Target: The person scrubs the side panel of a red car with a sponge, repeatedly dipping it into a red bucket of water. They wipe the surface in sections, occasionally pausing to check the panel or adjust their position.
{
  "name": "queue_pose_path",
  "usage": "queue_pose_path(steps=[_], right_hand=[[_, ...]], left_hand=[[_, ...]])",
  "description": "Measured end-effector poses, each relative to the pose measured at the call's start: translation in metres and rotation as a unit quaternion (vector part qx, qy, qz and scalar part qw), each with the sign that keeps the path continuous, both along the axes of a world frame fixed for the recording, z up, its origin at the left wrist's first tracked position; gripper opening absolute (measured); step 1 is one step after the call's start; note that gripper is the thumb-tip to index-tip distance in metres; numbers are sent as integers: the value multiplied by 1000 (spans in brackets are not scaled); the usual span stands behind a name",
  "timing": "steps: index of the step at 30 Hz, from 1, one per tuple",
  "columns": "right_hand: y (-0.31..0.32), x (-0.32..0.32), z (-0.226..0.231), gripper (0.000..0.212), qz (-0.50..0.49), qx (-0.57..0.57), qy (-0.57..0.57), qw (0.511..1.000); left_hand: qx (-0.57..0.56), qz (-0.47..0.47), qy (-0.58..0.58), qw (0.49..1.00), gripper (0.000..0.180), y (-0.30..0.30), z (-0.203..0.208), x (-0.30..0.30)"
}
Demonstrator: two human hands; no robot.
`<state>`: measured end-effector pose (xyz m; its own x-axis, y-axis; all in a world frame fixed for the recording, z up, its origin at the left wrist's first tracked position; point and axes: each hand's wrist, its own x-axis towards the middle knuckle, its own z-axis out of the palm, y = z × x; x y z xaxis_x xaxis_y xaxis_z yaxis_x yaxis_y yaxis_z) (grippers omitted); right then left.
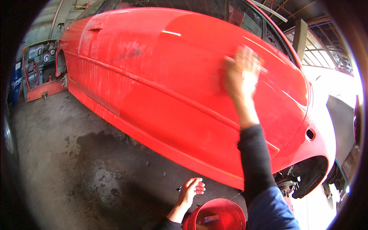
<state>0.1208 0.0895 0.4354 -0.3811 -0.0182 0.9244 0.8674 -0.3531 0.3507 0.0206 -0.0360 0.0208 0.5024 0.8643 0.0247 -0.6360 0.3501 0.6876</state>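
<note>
My right hand (pixel 243 74) is raised against the upper part of a red car door (pixel 172 65), smeared by motion. Whether anything lies under its fingers is hidden by the blur. My left hand (pixel 190 190) hangs low beside a red bucket (pixel 238 214), its fingers loosely bent and holding nothing I can see. Inside the bucket lies a small block-shaped thing (pixel 211 219), too small to name. Much of the door looks wet and glossy, with whitish streaks and drips toward its left part.
Wet dark patches spread over the concrete floor (pixel 103 184). At the right, the wheel arch (pixel 306 174) stands without a wheel. A red metal stand or lift part (pixel 46 91) and a blue drum (pixel 16 82) are at the far left, beside machinery (pixel 40 55).
</note>
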Motion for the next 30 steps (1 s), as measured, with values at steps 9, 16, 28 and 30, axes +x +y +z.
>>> queue_pose_path(steps=[9, 16, 28, 30], right_hand=[[35, -50, 33, 59, 104, -205, -227, 946], [-127, 185, 88, 28, -84, -27, 25, 996], [-96, 142, 152, 41, -109, -314, 71, 940], [-134, 183, 132, 42, -11, -211, 164, 964]], left_hand=[[-42, 25, 38, 998, 32, 16, -18, 18], [33, 3, 33, 999, 35, 2, -3, -1], [9, -1, 51, 999, 31, 17, -21, 12], [18, -19, 41, 999, 31, 18, -25, 11]])
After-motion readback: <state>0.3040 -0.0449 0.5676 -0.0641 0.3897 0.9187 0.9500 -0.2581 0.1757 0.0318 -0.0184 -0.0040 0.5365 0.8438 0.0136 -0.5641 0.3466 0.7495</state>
